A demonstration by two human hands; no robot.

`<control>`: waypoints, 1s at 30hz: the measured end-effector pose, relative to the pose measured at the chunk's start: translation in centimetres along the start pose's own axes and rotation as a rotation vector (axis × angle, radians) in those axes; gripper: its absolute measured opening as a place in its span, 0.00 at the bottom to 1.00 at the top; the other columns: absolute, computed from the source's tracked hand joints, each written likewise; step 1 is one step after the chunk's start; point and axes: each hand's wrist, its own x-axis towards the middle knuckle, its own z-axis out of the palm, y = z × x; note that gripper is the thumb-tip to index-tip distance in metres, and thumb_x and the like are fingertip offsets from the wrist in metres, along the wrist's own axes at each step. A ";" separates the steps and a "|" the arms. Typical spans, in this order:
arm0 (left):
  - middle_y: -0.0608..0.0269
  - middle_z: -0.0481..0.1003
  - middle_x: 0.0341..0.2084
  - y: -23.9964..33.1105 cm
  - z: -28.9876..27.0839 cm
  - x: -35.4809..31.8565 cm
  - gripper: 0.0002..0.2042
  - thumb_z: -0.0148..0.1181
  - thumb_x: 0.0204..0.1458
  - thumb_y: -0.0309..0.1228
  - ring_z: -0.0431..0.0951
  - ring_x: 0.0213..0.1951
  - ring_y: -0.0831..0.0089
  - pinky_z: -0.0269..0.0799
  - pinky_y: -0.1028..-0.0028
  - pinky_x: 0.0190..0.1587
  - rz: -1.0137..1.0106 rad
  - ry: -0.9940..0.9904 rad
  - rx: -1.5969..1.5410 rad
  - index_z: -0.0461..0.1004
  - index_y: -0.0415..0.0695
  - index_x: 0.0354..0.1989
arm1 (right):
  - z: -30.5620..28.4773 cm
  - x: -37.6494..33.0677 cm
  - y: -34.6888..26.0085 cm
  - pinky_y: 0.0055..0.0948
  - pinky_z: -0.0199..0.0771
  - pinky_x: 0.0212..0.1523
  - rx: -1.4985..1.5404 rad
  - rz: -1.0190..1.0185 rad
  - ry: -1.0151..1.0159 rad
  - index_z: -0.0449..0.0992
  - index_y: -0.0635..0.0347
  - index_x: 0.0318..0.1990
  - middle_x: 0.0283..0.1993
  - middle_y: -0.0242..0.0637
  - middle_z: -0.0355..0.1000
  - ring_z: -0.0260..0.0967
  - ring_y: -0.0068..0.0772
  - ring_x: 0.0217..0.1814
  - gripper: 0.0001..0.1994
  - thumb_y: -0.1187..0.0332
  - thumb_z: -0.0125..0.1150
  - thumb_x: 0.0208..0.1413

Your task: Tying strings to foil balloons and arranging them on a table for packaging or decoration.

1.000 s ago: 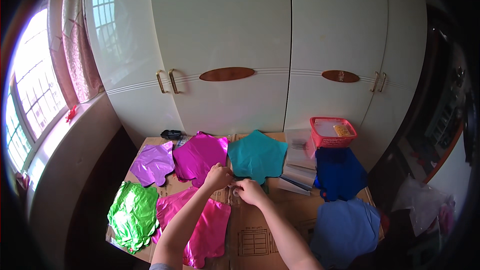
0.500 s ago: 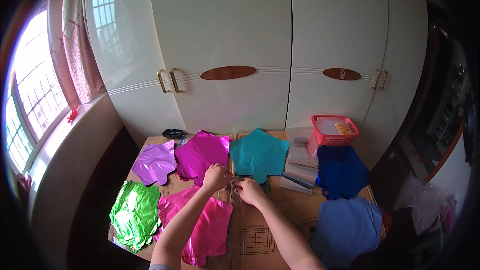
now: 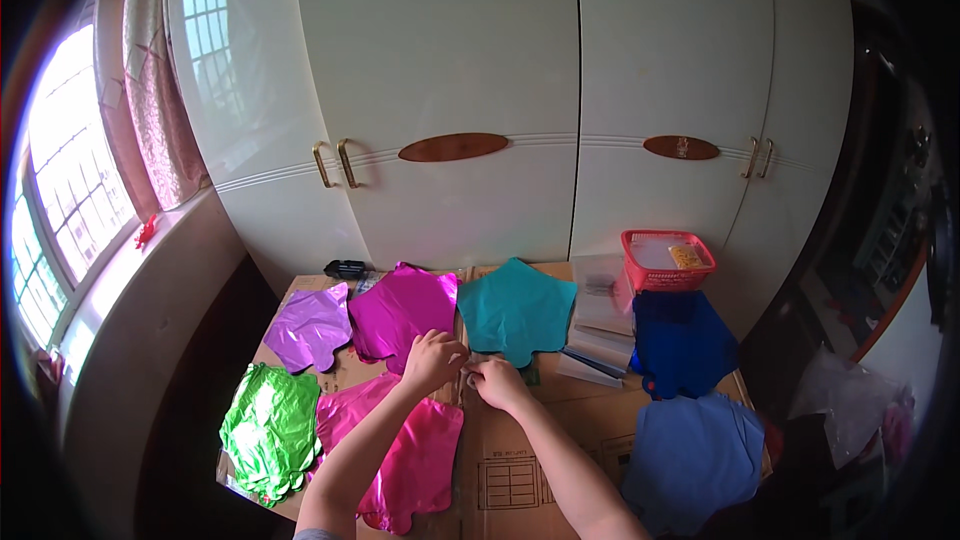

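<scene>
My left hand [image 3: 432,360] and my right hand [image 3: 495,382] meet over the middle of the cardboard-covered table [image 3: 580,420]. The fingers of both are closed in a pinch around something small and greyish, which I cannot make out. Right behind them lie a flat magenta foil balloon [image 3: 405,305] and a flat teal foil balloon [image 3: 517,305], both star-shaped. A hot-pink foil balloon [image 3: 420,450] stretches out beneath my left forearm.
Lilac [image 3: 310,325] and crumpled green foil balloons [image 3: 268,430] are at the left. Dark blue [image 3: 685,340] and greyish-blue ones [image 3: 692,460] cover the right side. A red basket [image 3: 668,280] stands behind clear plastic sleeves [image 3: 600,315]. White cabinets [image 3: 440,50] rise behind the table.
Both hands stay at nearly the same spot, with only a slight shift of the left wrist and fingers. The balloons lie as before.
</scene>
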 end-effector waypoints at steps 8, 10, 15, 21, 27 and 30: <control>0.77 0.74 0.27 0.0 -0.8 -1.4 0.05 0.62 0.37 0.32 0.70 0.32 0.75 0.61 0.71 0.32 0.257 0.071 0.130 0.77 0.54 0.25 | -0.1 0.1 0.0 0.36 0.71 0.40 0.061 0.016 0.034 0.77 0.55 0.39 0.33 0.44 0.74 0.72 0.46 0.38 0.10 0.68 0.57 0.48; 0.77 0.74 0.27 -0.1 -0.8 -1.7 0.06 0.62 0.36 0.31 0.70 0.33 0.75 0.61 0.71 0.33 0.285 0.057 0.134 0.77 0.54 0.26 | -0.4 0.1 0.0 0.34 0.71 0.38 0.084 0.069 0.035 0.76 0.55 0.39 0.33 0.43 0.74 0.73 0.43 0.37 0.10 0.69 0.58 0.48; 0.76 0.75 0.29 0.2 -1.0 -2.2 0.08 0.62 0.35 0.32 0.70 0.34 0.74 0.62 0.72 0.34 0.303 0.031 0.121 0.77 0.53 0.28 | -0.2 0.2 0.2 0.32 0.72 0.34 0.195 0.114 0.091 0.70 0.58 0.40 0.29 0.40 0.74 0.74 0.36 0.33 0.12 0.73 0.60 0.46; 0.76 0.74 0.28 0.7 -1.5 -2.5 0.05 0.60 0.36 0.32 0.69 0.34 0.75 0.62 0.73 0.35 0.351 0.125 0.089 0.75 0.52 0.24 | 0.2 0.3 0.9 0.33 0.71 0.32 0.165 0.128 0.213 0.71 0.61 0.32 0.27 0.40 0.73 0.73 0.38 0.29 0.07 0.71 0.60 0.45; 0.76 0.73 0.28 0.1 -1.8 -2.7 0.02 0.57 0.38 0.33 0.68 0.35 0.75 0.61 0.72 0.35 0.326 0.038 0.212 0.73 0.51 0.21 | 1.0 1.3 0.1 0.39 0.71 0.34 -0.012 0.120 0.285 0.72 0.61 0.29 0.28 0.43 0.73 0.71 0.46 0.31 0.05 0.71 0.60 0.44; 0.76 0.72 0.29 0.2 -2.5 -2.4 0.02 0.56 0.38 0.33 0.68 0.36 0.75 0.61 0.72 0.35 0.335 0.033 0.240 0.73 0.50 0.20 | 1.4 2.4 -0.3 0.42 0.70 0.36 -0.095 0.101 0.278 0.72 0.61 0.28 0.29 0.44 0.72 0.70 0.48 0.35 0.04 0.72 0.59 0.45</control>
